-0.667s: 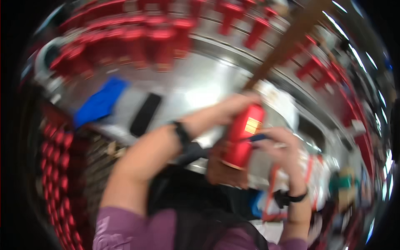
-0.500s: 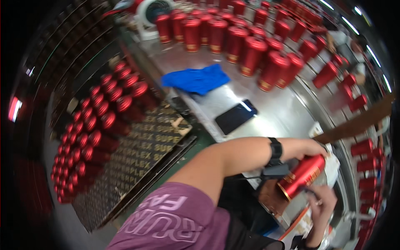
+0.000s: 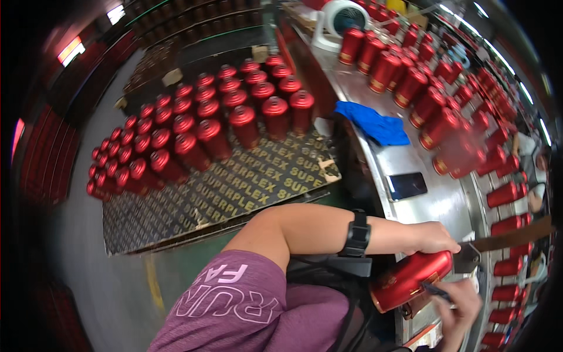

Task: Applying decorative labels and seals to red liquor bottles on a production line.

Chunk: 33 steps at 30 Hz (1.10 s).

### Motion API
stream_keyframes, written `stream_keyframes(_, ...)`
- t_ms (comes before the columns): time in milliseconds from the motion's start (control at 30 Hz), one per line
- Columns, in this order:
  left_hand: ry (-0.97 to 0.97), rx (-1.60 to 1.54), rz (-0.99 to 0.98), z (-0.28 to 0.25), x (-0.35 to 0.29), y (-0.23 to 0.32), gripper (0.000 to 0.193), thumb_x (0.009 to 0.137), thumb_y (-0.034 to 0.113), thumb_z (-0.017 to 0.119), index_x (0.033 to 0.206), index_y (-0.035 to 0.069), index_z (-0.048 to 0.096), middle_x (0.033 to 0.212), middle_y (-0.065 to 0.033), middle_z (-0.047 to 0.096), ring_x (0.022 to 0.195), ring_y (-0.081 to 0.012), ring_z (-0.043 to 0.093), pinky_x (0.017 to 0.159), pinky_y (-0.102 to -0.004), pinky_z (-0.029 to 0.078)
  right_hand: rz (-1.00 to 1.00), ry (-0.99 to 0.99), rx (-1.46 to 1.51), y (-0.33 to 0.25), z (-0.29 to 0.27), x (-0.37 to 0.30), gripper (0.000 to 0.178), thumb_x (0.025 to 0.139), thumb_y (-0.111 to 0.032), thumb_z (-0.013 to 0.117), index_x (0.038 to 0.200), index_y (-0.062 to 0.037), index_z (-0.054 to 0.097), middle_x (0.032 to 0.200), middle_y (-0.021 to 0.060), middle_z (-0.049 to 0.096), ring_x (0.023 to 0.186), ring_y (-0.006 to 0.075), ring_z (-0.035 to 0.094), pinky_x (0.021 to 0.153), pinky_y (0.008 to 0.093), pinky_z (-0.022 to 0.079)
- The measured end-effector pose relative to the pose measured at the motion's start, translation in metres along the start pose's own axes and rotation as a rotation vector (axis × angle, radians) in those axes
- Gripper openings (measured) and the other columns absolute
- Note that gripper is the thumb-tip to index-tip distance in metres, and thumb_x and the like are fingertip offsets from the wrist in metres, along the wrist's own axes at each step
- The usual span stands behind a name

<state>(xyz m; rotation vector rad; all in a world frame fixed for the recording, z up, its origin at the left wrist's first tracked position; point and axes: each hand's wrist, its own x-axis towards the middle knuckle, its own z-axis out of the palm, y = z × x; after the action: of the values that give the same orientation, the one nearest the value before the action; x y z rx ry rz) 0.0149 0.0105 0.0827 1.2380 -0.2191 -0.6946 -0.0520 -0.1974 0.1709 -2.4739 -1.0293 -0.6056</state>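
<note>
A glossy red bottle (image 3: 413, 278) with gold markings lies tilted in front of me, its gold-rimmed end toward the lower left. My left hand (image 3: 434, 237) is closed over its upper right end. Just below it, my right hand (image 3: 460, 305) pinches a small dark tool (image 3: 437, 290), whose tip is at the bottle's side; its exact kind cannot be made out. A black strap (image 3: 356, 234) with a device circles my left forearm. Part of the bottle's top is hidden behind my left fingers.
A metal worktable (image 3: 375, 149) bears a blue cloth (image 3: 373, 124), a dark phone (image 3: 407, 185), a white fan (image 3: 342, 26) and several red bottles (image 3: 384, 71). To the left, more red bottles (image 3: 211, 138) stand in rows on a printed board (image 3: 234, 193). A brown bar (image 3: 513, 234) juts in from the right.
The view has swung left, bringing more of the bottle rows into sight. The bottle lies flatter in my left hand, and my right hand with the dark tool is closer against it.
</note>
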Motion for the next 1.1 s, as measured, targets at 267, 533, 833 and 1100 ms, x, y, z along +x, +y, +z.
stream_keyframes(267, 0.806, 0.046, 0.617, -0.122, -0.284, -0.012, 0.027, 0.098, 0.019, 0.057, 0.109, -0.002, 0.071, 0.11, -0.0103, 0.07, 0.099, -0.0174, 0.066, 0.091, -0.0337, 0.052, 0.032, -0.047, 0.088, 0.019, -0.01, 0.024, 0.022, 0.089, 0.005, 0.061, 0.111, 0.0062, 0.062, 0.099, 0.0124, 0.061, 0.093, 0.0217, 0.059, 0.083, 0.0301, 0.046)
stream_keyframes(533, 2.25, 0.475, 0.411, -0.172, -0.642, -0.114, 0.035, 0.095, 0.033, 0.069, 0.113, 0.002, 0.072, 0.108, -0.0042, 0.072, 0.099, -0.0112, 0.063, 0.091, -0.0269, 0.047, -0.044, 0.008, 0.132, -0.012, -0.002, 0.032, 0.018, 0.087, 0.005, 0.071, 0.105, 0.003, 0.072, 0.095, 0.0077, 0.071, 0.082, 0.0167, 0.065, 0.072, 0.0286, 0.051)
stream_keyframes(833, 2.546, 0.462, 0.269, -0.288, -0.799, -0.211, 0.037, 0.092, 0.031, 0.072, 0.116, 0.002, 0.071, 0.109, -0.0067, 0.074, 0.102, -0.0137, 0.065, 0.093, -0.0284, 0.049, -0.049, -0.033, -0.062, -0.035, 0.01, 0.045, 0.019, 0.085, -0.005, 0.078, 0.103, -0.0021, 0.073, 0.087, 0.0059, 0.068, 0.073, 0.0163, 0.061, 0.064, 0.029, 0.047)
stream_keyframes(1100, 2.501, 0.275, 0.222, -0.346, -0.797, -0.238, 0.04, 0.094, 0.032, 0.07, 0.124, 0.004, 0.068, 0.12, -0.0067, 0.071, 0.111, -0.0146, 0.064, 0.098, -0.0281, 0.047, 0.078, -0.109, -0.126, -0.024, 0.022, 0.032, 0.018, 0.089, -0.01, 0.075, 0.106, -0.0057, 0.076, 0.09, 0.0035, 0.072, 0.075, 0.0136, 0.063, 0.065, 0.0265, 0.048)
